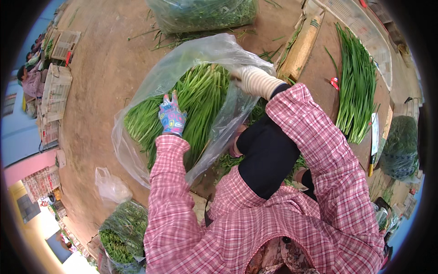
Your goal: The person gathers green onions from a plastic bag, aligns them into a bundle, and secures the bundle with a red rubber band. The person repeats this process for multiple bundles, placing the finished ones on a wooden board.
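Observation:
My left hand [173, 115], in a patterned blue and pink glove, lies on a pile of green chives [202, 92] with its fingers apart. The pile sits inside a large clear plastic bag [208, 51], whose mouth spreads wide around the leaves. At the bag's far right rim is my right hand [244, 78], in a pale glove with a ribbed cuff. Its fingers are blurred and partly hidden, so whether they pinch the plastic cannot be told.
A filled plastic bag of greens [208, 15] stands ahead, another [123, 236] at lower left. Long loose chives [357, 89] lie right, near a knife [374, 137] and a wooden piece [303, 48]. A crumpled bag [111, 186], crates [56, 92] and a seated person [32, 80] are left.

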`<state>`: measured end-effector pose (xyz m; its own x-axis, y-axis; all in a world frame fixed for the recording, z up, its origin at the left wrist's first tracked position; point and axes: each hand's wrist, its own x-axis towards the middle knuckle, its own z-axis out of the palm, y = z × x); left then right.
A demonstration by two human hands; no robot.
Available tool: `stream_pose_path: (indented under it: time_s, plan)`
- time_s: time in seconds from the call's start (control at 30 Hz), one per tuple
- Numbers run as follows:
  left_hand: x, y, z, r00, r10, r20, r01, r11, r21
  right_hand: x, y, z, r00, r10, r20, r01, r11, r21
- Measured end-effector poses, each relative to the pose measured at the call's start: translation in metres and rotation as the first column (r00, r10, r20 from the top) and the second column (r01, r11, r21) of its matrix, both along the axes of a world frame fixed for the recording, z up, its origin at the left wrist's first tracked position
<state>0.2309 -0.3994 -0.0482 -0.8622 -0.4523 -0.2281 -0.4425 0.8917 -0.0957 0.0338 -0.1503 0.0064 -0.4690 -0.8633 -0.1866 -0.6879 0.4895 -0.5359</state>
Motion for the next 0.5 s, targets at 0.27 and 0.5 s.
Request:
stream_pose_path:
  time_s: [0.27,0.5]
  plan:
    - [-0.079,-0.095,0.120,0.907,0.182,-0.380,0.125,0.744,0.656,-0.012,-0.031,0.040,0.757,-0.329,0.564,0.605,0.679,-0.416]
    - [-0.097,0.042,0.085,0.966,-0.104,-0.237,0.194,0.897,0.398,-0.021,-0.018,0.038,0.584,-0.180,0.791,0.704,0.599,-0.383]
